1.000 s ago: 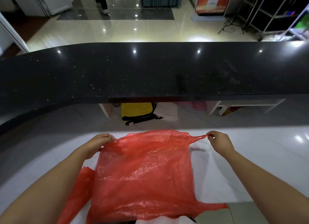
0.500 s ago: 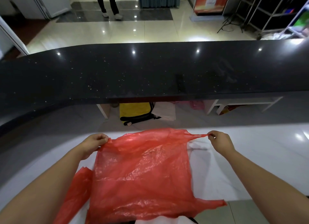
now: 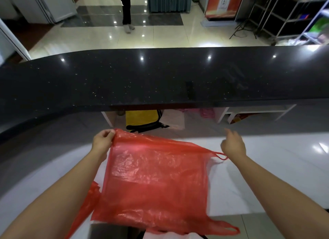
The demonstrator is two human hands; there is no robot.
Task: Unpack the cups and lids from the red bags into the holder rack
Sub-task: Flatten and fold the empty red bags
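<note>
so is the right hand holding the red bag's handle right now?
No. The right hand hangs above the loose handle loop with nothing in it, while only the left hand pinches the red bag.

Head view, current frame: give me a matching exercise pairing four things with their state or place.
Things:
1. left hand
2. right hand
3. thin red plastic bag
4. yellow bag with black trim

States or places:
A. on the floor under the black counter
B. pinches a top corner of the bag
C. spread over the white surface
D. holds nothing, above the loose handle loop

Pairs: 1-B, 2-D, 3-C, 4-A
</note>
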